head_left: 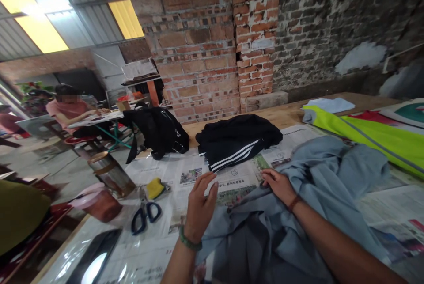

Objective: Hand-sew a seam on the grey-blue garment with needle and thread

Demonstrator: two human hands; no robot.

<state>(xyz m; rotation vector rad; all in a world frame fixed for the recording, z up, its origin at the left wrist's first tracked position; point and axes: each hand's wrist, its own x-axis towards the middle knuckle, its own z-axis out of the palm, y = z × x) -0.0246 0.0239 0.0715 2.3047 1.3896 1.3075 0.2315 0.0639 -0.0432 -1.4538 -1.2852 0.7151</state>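
Note:
A rumpled grey cloth garment (318,178) spreads over the newspaper in front of me and to the right. My right hand (280,185), with a red cord at the wrist, is closed at the garment's far edge, fingers curled together on the fabric. Over its left part hovers my left hand (200,204), wearing a green bead bracelet; its fingers are stretched out and it holds nothing. Just beyond both hands lies a folded black garment with white stripes (240,140).
Blue-handled scissors (145,217), a yellow object (155,188), a metal flask (111,173), a reddish cup (101,202) and a phone (96,255) are at left. A black backpack (159,131) stands behind; a neon vest (371,136) lies right. A person (73,111) sits farther off.

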